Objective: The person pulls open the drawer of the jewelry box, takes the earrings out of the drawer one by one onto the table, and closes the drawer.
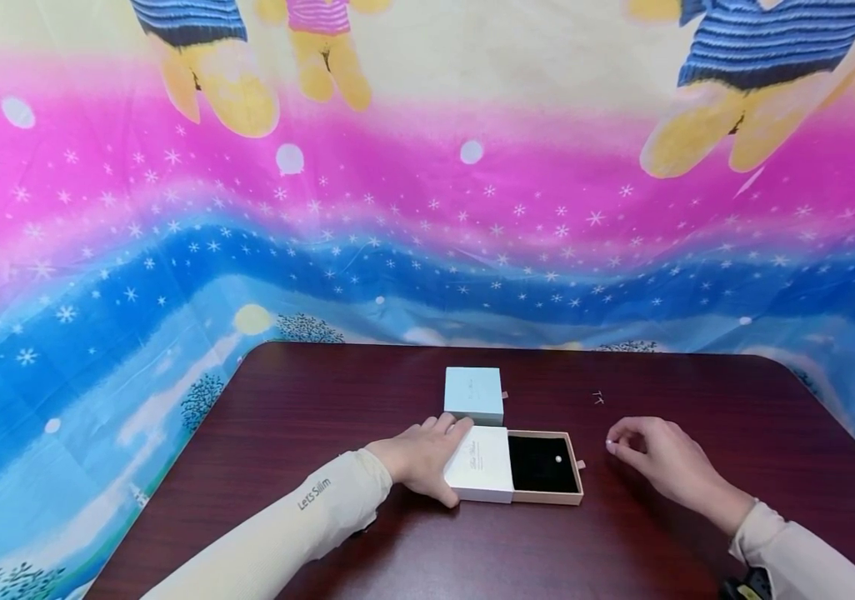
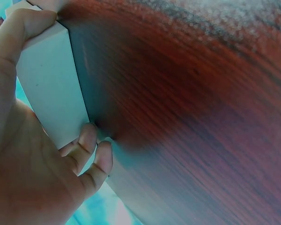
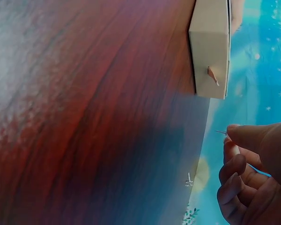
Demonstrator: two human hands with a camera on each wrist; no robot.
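Observation:
A white slide-out jewelry box (image 1: pixel 480 467) lies on the table, its drawer (image 1: pixel 576 500) pulled out to the right. Inside the drawer is a black pad (image 1: pixel 536 467) with one small pearl-like bead (image 1: pixel 558 459) on it. My left hand (image 1: pixel 427 458) grips the box's left end; in the left wrist view, thumb (image 2: pixel 40 23) and fingers (image 2: pixel 86 145) lie on opposite sides. Right of the drawer, above the table, my right hand (image 1: pixel 663 458) pinches a pearl stud earring (image 1: pixel 610 446). Its thin metal pin (image 3: pixel 220 132) sticks out past the fingertips in the right wrist view.
A pale blue box (image 1: pixel 474 392) with a small tab stands just behind the white one. Tiny pale pieces (image 1: pixel 597 398) lie on the table to the right. Behind the dark wood table (image 1: pixel 322 392) hangs a patterned cloth (image 1: pixel 397 208).

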